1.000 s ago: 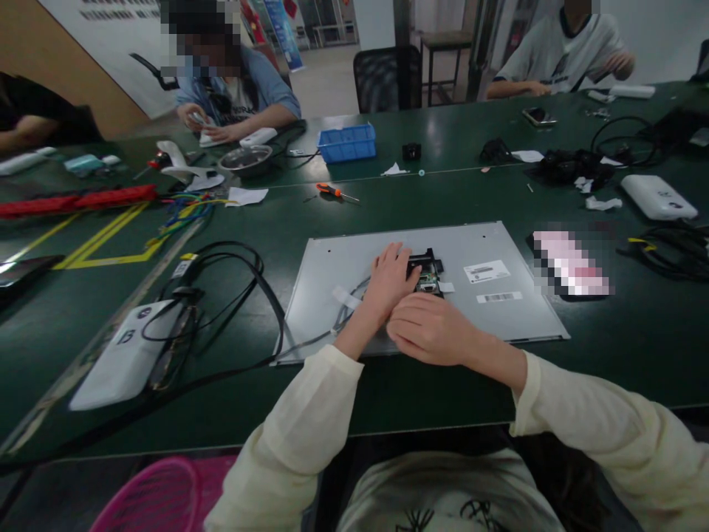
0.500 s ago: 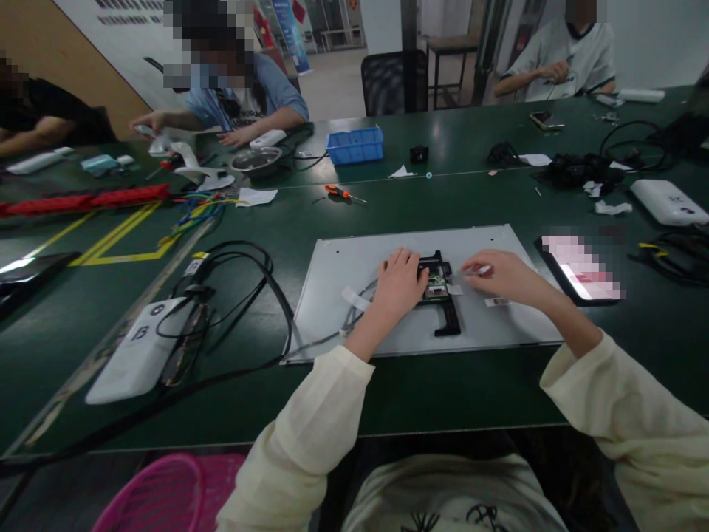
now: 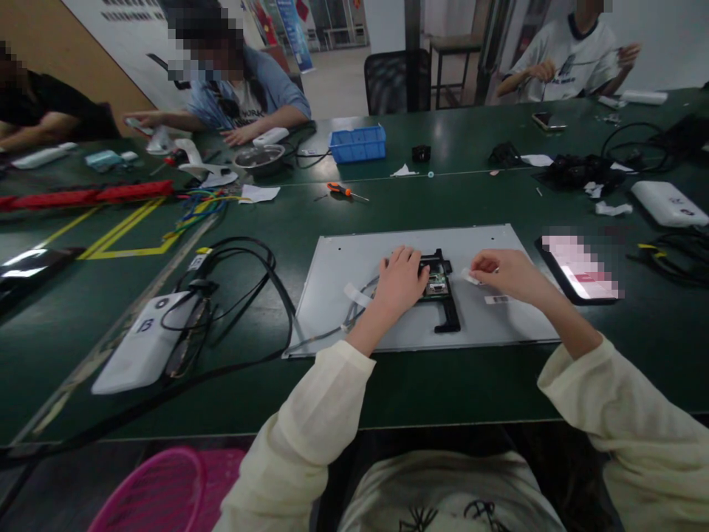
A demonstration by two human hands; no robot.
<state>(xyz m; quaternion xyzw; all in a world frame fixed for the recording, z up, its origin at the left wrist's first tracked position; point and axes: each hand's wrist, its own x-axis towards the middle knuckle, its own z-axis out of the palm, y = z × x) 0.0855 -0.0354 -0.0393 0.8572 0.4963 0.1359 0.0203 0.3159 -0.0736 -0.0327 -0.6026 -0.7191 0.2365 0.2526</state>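
Note:
My left hand (image 3: pixel 402 284) lies over the left side of a black plastic bracket (image 3: pixel 447 314), its fingers bent and its thumb against the bracket, holding it against a pale grey panel (image 3: pixel 332 288). A green circuit board (image 3: pixel 437 281) shows inside the bracket; the hand hides its left part. Just right of the bracket, my right hand (image 3: pixel 501 272) is closed in a pinch on a small whitish strip of tape (image 3: pixel 470 277), held over the panel. Thin grey cables (image 3: pixel 354 314) and a white tag (image 3: pixel 357 295) lie beside my left wrist.
A phone (image 3: pixel 579 270) lies right of the panel. To the left sit a white device (image 3: pixel 141 343) and looped black cables (image 3: pixel 269 273). Beyond are an orange screwdriver (image 3: pixel 346 191), a blue basket (image 3: pixel 357 145) and a metal bowl (image 3: pixel 260 159). Several people sit around the table.
My right hand has drawn slightly right and away from the bracket. The strip that reached to the board's edge is now off it, in my fingers. My left hand stays on the bracket.

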